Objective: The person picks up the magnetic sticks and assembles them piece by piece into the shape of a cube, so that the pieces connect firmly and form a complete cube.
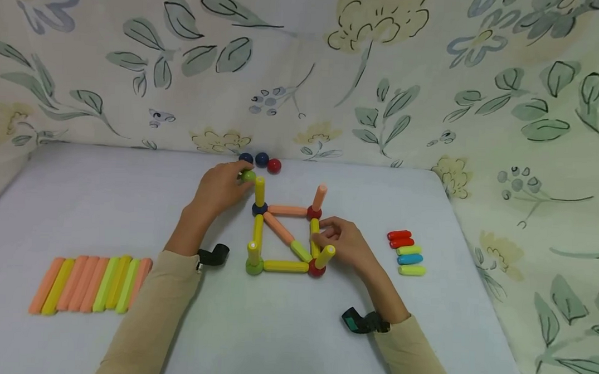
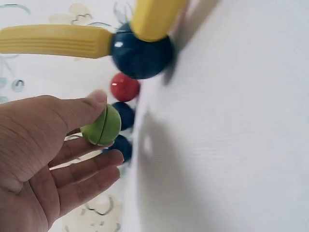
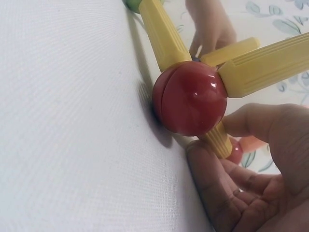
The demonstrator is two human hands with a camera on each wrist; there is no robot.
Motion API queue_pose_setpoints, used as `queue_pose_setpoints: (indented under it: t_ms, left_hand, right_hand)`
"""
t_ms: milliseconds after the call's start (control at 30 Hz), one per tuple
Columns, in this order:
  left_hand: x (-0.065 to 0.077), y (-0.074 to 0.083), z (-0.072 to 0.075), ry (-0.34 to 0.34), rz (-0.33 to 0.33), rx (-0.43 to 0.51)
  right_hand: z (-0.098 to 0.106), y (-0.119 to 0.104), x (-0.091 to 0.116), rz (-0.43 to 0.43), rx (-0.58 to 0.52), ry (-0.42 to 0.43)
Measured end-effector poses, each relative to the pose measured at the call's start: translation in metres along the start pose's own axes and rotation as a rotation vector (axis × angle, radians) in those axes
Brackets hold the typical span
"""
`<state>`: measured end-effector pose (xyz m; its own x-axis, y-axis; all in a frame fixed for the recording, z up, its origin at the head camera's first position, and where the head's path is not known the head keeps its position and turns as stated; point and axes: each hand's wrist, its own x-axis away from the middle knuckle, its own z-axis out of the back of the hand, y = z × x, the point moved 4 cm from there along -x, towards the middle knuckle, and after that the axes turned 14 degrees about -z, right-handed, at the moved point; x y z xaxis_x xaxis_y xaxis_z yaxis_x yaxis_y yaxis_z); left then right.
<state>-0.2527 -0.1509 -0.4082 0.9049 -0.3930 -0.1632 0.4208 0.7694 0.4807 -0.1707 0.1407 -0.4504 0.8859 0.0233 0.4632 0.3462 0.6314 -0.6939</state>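
Observation:
My left hand (image 1: 221,188) pinches a green ball (image 2: 102,125) between thumb and fingers, just left of an upright yellow stick (image 1: 260,192). That stick rises from a blue ball (image 2: 142,50) at the back left corner of a square frame of sticks and balls. On the frame's right side, my right hand (image 1: 346,242) grips a yellow side stick (image 3: 218,140) with thumb and fingers, close behind the front red ball (image 3: 190,99). A diagonal of an orange stick (image 1: 279,228) and a short green stick (image 1: 300,251) crosses the square. Each corner carries an upright stick.
Behind my left hand lie two blue balls (image 1: 262,159) and a red ball (image 1: 274,166). A row of long orange, yellow and green sticks (image 1: 91,284) lies at the left. Several short sticks (image 1: 409,259) lie at the right. A floral cloth (image 1: 304,70) hangs behind the white table (image 1: 273,331).

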Motion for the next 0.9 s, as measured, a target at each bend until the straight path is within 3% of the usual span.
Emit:
queue_pose_setpoints:
  t_ms: [67, 200, 400, 600, 767, 900]
  left_hand:
    - [0.003, 0.005, 0.010, 0.025, -0.003, 0.014]
    - [0.007, 0.018, 0.034, 0.094, -0.038, 0.126]
    - [0.016, 0.041, 0.063, 0.201, -0.144, 0.297]
    - [0.019, 0.058, 0.068, 0.123, -0.229, 0.271]
    - [0.019, 0.059, 0.065, 0.030, -0.229, 0.235]
    - [0.020, 0.058, 0.064, 0.001, -0.222, 0.231]
  right_hand:
    - [-0.001, 0.002, 0.000, 0.002, 0.004, 0.000]
    - [-0.002, 0.002, 0.000, 0.009, 0.001, 0.003]
    - [-0.001, 0.000, 0.001, 0.015, -0.011, -0.012]
    - [-0.001, 0.000, 0.002, 0.006, -0.010, -0.015]
    - [-0.002, 0.000, 0.001, 0.004, -0.007, -0.014]
    - [-0.002, -0.001, 0.001, 0.002, -0.003, -0.011]
